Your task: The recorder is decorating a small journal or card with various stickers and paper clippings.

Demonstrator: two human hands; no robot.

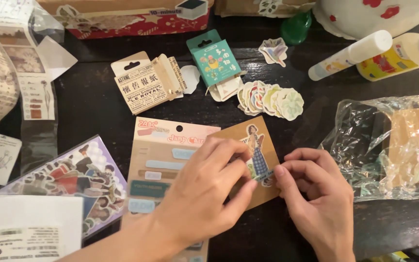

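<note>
Both hands meet low in the frame over a brown kraft card (241, 140) lying flat on the dark bench (98, 104). Left hand (208, 182) lies across the card's lower left, fingers curled down on it, pinning it. Right hand (316, 189) is closed to a narrow pinch, fingertips at the card's right edge on a small figure sticker (257, 150) of a standing person in a blue checked skirt. Whether the sticker is lifted or stuck flat, can't tell.

Handling, as a guess: the sticker is thin, light and floppy, tears or creases easily, and has a tacky back; best taken at a free corner or edge with the fingertips. The card is stiffer, light, and slides on the bench unless held down.

Packages:
- peach label-sticker sheet (163, 160) with blue, brown and teal strips, partly under the left hand
- purple-edged sticker pack (81, 177) of crowded figures, left
- white paper with a printed label (25, 228), bottom left
- tan newsprint-style sticker box (139, 85), upper centre
- teal hang-tab box (213, 58) beside it
- fanned round flower stickers (270, 99), just right of the teal box
- clear strip of vintage-print stickers (23, 63), far left
- red and kraft box (136, 19), top
- white glue stick (350, 54) and glue bottle (398, 56), upper right
- crinkled clear bag (389, 145) with kraft inside, right
</note>
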